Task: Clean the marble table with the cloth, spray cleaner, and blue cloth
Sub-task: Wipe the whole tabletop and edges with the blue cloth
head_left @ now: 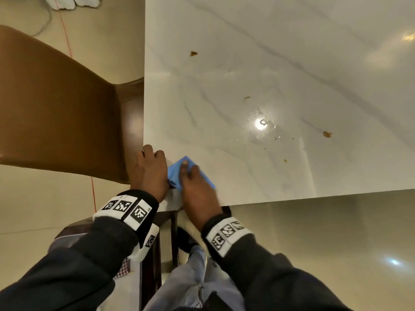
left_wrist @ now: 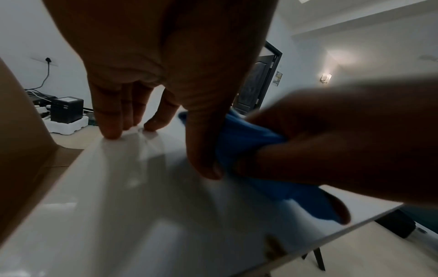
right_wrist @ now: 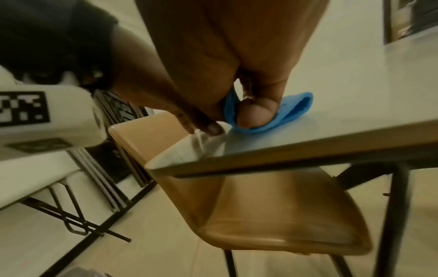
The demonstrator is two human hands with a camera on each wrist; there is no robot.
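Note:
The white marble table (head_left: pixel 280 70) fills the head view, with small brown stains (head_left: pixel 193 53) and a wet patch (head_left: pixel 260 125) on it. A blue cloth (head_left: pixel 176 173) lies bunched near the table's near-left corner. My right hand (head_left: pixel 197 187) lies on it, and the right hand (left_wrist: pixel 331 140) has its fingers curled into the blue cloth (left_wrist: pixel 241 142). My left hand (head_left: pixel 149 169) rests beside the cloth with its fingertips (left_wrist: pixel 111 131) on the table edge and its thumb (left_wrist: pixel 203 161) touching the cloth's side. No spray cleaner is in view.
A brown chair (head_left: pixel 56 108) stands against the table's left edge, and the chair seat (right_wrist: pixel 272 206) reaches under the corner. Beige floor tiles lie all around. A black box (left_wrist: pixel 67 109) with cables sits on the floor by the far wall.

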